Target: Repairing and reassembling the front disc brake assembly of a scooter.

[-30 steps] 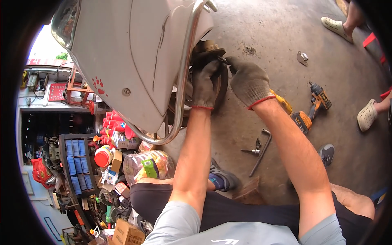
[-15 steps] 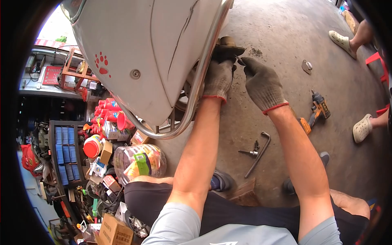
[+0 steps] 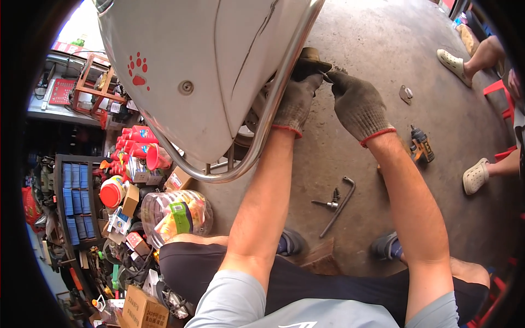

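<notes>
My left hand (image 3: 295,101), in a dirty knit glove, is closed on the underside of a dark metal part (image 3: 309,60) beside a white scooter panel (image 3: 175,65) with a chrome guard bar (image 3: 279,93). My gloved right hand (image 3: 359,105) is closed at the part's right edge, pinching a small thin item I cannot make out. Much of that part is hidden by both gloves. On the concrete to the right lie an orange-and-black power driver (image 3: 421,141), a bent wrench (image 3: 344,205), a small metal fitting (image 3: 333,203) and a flat plate (image 3: 405,95).
Another person's feet in cream clogs (image 3: 474,176) are at the right beside a red stool (image 3: 499,98). A wooden block (image 3: 325,257) is between my shoes. Shelving with blue bins (image 3: 76,197), red funnels (image 3: 156,157), a plastic tub (image 3: 175,216) and cardboard boxes (image 3: 142,306) crowd the left.
The view has shifted, so the scooter and both gloved hands appear farther right. My hands remain at the dark part, with small changes in the angle of the wrists.
</notes>
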Motion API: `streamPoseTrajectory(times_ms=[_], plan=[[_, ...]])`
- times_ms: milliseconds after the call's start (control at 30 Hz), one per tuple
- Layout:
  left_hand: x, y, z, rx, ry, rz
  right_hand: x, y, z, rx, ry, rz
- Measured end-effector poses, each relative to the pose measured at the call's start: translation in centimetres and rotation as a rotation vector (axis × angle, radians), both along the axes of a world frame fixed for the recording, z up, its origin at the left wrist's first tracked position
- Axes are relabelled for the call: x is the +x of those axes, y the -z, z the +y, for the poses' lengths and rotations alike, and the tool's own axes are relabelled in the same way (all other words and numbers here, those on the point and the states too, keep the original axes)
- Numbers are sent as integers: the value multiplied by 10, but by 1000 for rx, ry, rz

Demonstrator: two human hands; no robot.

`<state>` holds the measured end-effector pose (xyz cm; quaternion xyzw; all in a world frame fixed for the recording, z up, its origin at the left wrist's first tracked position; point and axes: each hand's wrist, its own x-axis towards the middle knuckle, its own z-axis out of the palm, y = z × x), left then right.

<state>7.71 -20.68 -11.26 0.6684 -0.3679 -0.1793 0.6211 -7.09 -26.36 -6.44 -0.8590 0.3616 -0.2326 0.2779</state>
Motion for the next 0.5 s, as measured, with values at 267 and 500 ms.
streamPoseTrajectory(times_ms=[267,500], plan=[[-17,-11,-3,-126,-109,-150,1,-38,-7,-97,-157,268],[-11,-6,-9,-19,-260,-508,12,-59,-5,-130,-246,451]])
